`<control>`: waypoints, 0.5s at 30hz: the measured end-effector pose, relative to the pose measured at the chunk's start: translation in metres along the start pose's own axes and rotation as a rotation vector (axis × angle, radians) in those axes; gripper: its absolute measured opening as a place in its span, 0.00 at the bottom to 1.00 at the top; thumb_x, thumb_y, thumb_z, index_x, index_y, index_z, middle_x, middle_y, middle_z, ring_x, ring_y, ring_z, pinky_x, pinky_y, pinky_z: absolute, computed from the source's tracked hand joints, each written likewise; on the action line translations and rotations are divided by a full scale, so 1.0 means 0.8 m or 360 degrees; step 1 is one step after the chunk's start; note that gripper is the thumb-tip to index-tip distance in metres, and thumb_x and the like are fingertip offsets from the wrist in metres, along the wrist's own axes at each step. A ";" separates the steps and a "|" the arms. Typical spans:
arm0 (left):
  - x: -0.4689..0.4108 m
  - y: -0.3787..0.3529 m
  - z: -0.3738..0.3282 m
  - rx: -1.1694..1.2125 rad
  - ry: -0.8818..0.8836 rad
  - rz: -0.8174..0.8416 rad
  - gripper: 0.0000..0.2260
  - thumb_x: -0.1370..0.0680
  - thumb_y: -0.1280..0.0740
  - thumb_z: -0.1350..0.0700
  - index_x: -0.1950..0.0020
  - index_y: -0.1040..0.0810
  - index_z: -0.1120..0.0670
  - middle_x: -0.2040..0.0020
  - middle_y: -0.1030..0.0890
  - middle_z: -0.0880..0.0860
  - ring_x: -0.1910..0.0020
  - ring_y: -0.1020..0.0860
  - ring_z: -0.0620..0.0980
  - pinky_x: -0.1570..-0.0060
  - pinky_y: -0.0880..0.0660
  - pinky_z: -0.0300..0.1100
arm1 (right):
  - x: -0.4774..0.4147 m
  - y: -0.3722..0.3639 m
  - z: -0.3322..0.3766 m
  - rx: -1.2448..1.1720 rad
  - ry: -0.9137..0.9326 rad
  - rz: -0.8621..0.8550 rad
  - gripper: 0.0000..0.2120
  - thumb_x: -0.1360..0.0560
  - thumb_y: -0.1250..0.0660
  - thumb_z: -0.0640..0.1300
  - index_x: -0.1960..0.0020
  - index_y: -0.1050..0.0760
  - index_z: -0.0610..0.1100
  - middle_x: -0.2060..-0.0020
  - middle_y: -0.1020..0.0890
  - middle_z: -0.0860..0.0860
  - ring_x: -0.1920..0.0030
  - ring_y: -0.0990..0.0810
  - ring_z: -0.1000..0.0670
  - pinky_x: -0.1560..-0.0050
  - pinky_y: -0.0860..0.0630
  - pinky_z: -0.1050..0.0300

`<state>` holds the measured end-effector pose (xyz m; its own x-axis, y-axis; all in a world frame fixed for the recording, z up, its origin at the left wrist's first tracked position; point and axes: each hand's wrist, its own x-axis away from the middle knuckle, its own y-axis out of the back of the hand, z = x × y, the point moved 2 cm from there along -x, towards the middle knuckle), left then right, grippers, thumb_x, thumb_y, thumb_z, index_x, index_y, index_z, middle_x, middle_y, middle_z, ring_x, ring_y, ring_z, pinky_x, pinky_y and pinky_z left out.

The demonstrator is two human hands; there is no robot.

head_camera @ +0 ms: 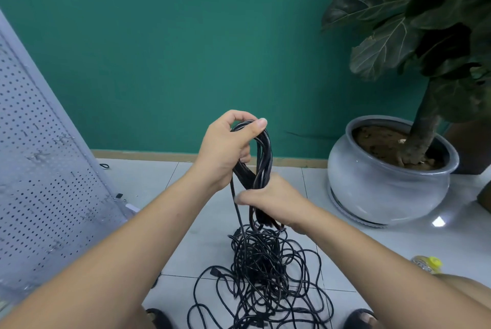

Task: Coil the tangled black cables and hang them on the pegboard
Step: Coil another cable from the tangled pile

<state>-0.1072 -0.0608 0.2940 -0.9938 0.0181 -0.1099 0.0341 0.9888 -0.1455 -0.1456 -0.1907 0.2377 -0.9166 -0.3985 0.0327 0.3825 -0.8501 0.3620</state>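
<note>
Left hand [224, 149] and right hand [275, 202], fingers grasping cable coil [265, 153], tangled cables [265, 275] on tiled floor [398, 243], green wall [159, 49], pegboard [39, 169]

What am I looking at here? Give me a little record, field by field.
left hand: grips the top of the coil
right hand: grips the coil lower down
coil: black loops, held upright above the floor
tangle: loose black cable piled on the floor tiles, one strand rising to the coil
pegboard: at the left
plant pot: grey, at the right
</note>
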 end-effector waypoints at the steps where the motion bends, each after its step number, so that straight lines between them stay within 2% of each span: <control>1: 0.001 -0.002 0.001 0.0036 0.0048 0.0012 0.10 0.20 0.24 0.57 0.45 0.23 0.56 0.66 0.25 0.47 0.73 0.42 0.48 0.73 0.41 0.40 | -0.001 0.000 -0.001 -0.0013 -0.0057 0.0062 0.12 0.31 0.27 0.43 0.58 0.30 0.43 0.68 0.35 0.53 0.66 0.37 0.49 0.64 0.39 0.51; 2: 0.001 -0.003 0.001 0.0085 0.0096 0.0018 0.10 0.20 0.23 0.58 0.45 0.23 0.56 0.65 0.26 0.48 0.73 0.42 0.48 0.73 0.41 0.39 | -0.003 0.000 -0.002 0.0014 -0.0099 0.0082 0.09 0.33 0.29 0.43 0.56 0.27 0.42 0.69 0.33 0.55 0.67 0.36 0.49 0.65 0.39 0.52; 3: 0.001 -0.003 0.001 0.0137 0.0134 0.0022 0.11 0.21 0.23 0.58 0.45 0.23 0.55 0.63 0.26 0.50 0.73 0.42 0.47 0.74 0.40 0.39 | -0.003 0.001 0.000 0.0041 -0.0108 0.0082 0.09 0.33 0.29 0.42 0.52 0.21 0.45 0.68 0.25 0.58 0.67 0.31 0.49 0.64 0.34 0.54; 4: 0.000 -0.003 0.000 0.0181 0.0159 0.0030 0.11 0.21 0.22 0.59 0.45 0.23 0.55 0.61 0.27 0.52 0.73 0.41 0.47 0.74 0.40 0.38 | -0.004 -0.001 0.001 0.0069 -0.0098 0.0087 0.12 0.32 0.28 0.42 0.49 0.17 0.49 0.62 0.16 0.58 0.64 0.26 0.51 0.61 0.29 0.56; 5: -0.002 -0.003 -0.001 0.0213 0.0172 0.0041 0.12 0.22 0.22 0.59 0.45 0.23 0.55 0.60 0.28 0.53 0.73 0.41 0.47 0.74 0.40 0.38 | -0.006 -0.003 0.000 0.0074 -0.0095 0.0075 0.11 0.31 0.28 0.42 0.49 0.16 0.50 0.57 0.13 0.55 0.61 0.24 0.52 0.58 0.27 0.55; 6: -0.003 -0.003 -0.002 0.0230 0.0174 0.0057 0.12 0.22 0.22 0.59 0.45 0.22 0.55 0.59 0.29 0.54 0.73 0.41 0.47 0.74 0.40 0.39 | -0.007 -0.005 0.000 0.0065 -0.0088 0.0060 0.09 0.31 0.29 0.43 0.51 0.17 0.46 0.58 0.14 0.51 0.61 0.25 0.51 0.58 0.28 0.53; 8: -0.006 -0.005 -0.008 0.0234 0.0146 0.0100 0.12 0.22 0.22 0.60 0.44 0.22 0.55 0.59 0.27 0.53 0.73 0.41 0.47 0.73 0.40 0.39 | -0.007 -0.009 0.001 0.0010 -0.0048 0.0032 0.09 0.32 0.30 0.44 0.56 0.23 0.39 0.65 0.24 0.47 0.63 0.30 0.48 0.60 0.32 0.49; 10: -0.007 -0.008 -0.015 0.0219 0.0107 0.0129 0.12 0.22 0.22 0.60 0.43 0.22 0.55 0.61 0.25 0.51 0.74 0.40 0.47 0.72 0.40 0.39 | -0.009 -0.010 0.003 -0.0025 -0.0045 0.0023 0.08 0.33 0.32 0.43 0.60 0.27 0.38 0.66 0.28 0.46 0.63 0.32 0.48 0.61 0.35 0.48; 11: -0.008 -0.008 -0.018 0.0210 0.0088 0.0133 0.12 0.22 0.22 0.60 0.43 0.22 0.55 0.62 0.24 0.50 0.74 0.40 0.47 0.72 0.40 0.39 | -0.011 -0.010 0.004 -0.0037 -0.0045 0.0017 0.08 0.34 0.33 0.43 0.60 0.27 0.38 0.66 0.27 0.43 0.63 0.31 0.47 0.60 0.34 0.49; 13: -0.011 -0.008 -0.022 0.0196 0.0047 0.0108 0.13 0.22 0.22 0.60 0.42 0.22 0.55 0.61 0.24 0.51 0.74 0.39 0.47 0.72 0.39 0.40 | -0.014 -0.009 0.003 -0.0036 -0.0065 -0.0018 0.09 0.35 0.34 0.44 0.62 0.28 0.38 0.63 0.22 0.37 0.62 0.22 0.42 0.57 0.31 0.48; 15: -0.014 -0.006 -0.022 0.0171 0.0002 0.0072 0.14 0.22 0.22 0.59 0.41 0.22 0.56 0.58 0.25 0.54 0.74 0.38 0.48 0.71 0.38 0.40 | -0.018 -0.011 -0.003 -0.0112 -0.0067 -0.0053 0.06 0.34 0.35 0.41 0.66 0.30 0.41 0.68 0.22 0.41 0.61 0.14 0.40 0.54 0.24 0.39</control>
<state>-0.0984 -0.0635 0.3128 -0.9911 0.0624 -0.1178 0.0898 0.9654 -0.2448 -0.1357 -0.1783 0.2314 -0.9324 -0.3561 0.0616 0.3577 -0.8853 0.2970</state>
